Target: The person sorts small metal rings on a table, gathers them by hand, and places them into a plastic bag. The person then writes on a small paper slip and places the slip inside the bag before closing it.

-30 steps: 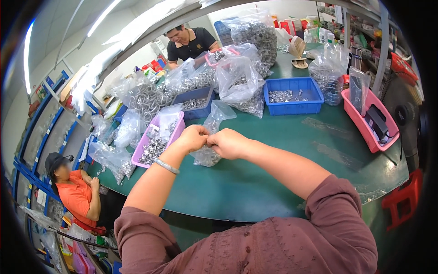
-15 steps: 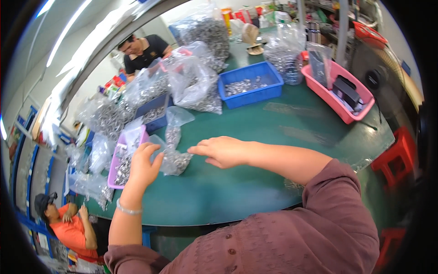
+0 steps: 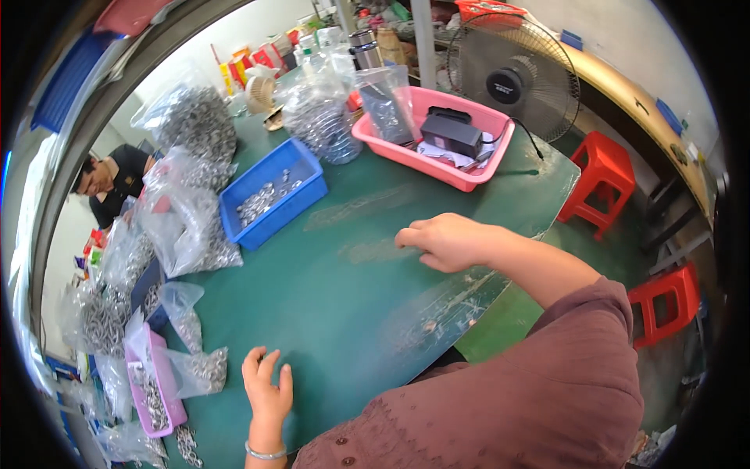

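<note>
My left hand point(image 3: 268, 391), a bracelet at its wrist, hovers over the near left part of the table with fingers apart and nothing in them. Just left of it sits a small clear plastic bag point(image 3: 205, 372) of shiny metal parts, not touching the hand. My right hand point(image 3: 447, 242) is stretched out over the worn right half of the green table point(image 3: 336, 281). Its fingers are loosely bent, the thumb stands apart below them, and I see nothing held. The nearest container to it is a pink basin point(image 3: 466, 178) with a black boxy device point(image 3: 451, 134) inside.
A blue tray point(image 3: 275, 194) of metal parts lies behind, with bulging clear bags point(image 3: 183, 219) to its left. The lilac tray point(image 3: 168, 375) is at the far left. Beyond the right edge stand a fan point(image 3: 512, 82) and red stools point(image 3: 598, 180). A person point(image 3: 117, 184) works across the table.
My view has swung to the right. My right hand has moved away from the small bag toward the table's right side. My left hand has drawn back from the lilac tray.
</note>
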`<state>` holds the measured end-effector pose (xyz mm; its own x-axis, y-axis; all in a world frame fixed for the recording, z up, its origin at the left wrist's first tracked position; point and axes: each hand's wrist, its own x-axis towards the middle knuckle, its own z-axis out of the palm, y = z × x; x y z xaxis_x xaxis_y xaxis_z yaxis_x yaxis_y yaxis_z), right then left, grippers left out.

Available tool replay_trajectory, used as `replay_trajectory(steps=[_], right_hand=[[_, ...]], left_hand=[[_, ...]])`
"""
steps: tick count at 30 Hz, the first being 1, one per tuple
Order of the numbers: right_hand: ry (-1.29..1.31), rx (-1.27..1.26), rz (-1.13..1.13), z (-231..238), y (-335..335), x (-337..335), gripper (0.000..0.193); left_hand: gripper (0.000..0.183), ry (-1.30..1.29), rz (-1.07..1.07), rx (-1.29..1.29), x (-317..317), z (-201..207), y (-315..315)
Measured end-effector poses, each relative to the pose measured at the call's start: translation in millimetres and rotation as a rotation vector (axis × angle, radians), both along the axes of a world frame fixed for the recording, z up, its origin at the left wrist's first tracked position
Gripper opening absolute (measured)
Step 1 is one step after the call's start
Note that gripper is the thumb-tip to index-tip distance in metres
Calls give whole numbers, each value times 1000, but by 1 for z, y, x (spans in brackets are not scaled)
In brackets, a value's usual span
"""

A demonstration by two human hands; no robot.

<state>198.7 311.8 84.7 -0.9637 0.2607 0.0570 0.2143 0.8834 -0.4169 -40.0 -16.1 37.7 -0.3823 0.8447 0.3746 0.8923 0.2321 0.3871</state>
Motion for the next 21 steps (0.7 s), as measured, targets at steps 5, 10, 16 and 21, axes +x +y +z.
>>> replay_trajectory(steps=[5, 10, 16, 21], right_hand=[[333, 148, -289, 42, 67, 59, 24], [3, 331, -496, 50, 139, 71, 18], [-495, 358, -316, 23, 157, 27, 26], [-559, 425, -240, 17, 156, 19, 20]], left_hand=[[39, -41, 157, 5, 4, -33, -7], [41, -212, 266, 139, -3, -48, -10], [45, -100, 300, 56, -6, -50, -14], [43, 8, 290, 24, -2, -45, -3]])
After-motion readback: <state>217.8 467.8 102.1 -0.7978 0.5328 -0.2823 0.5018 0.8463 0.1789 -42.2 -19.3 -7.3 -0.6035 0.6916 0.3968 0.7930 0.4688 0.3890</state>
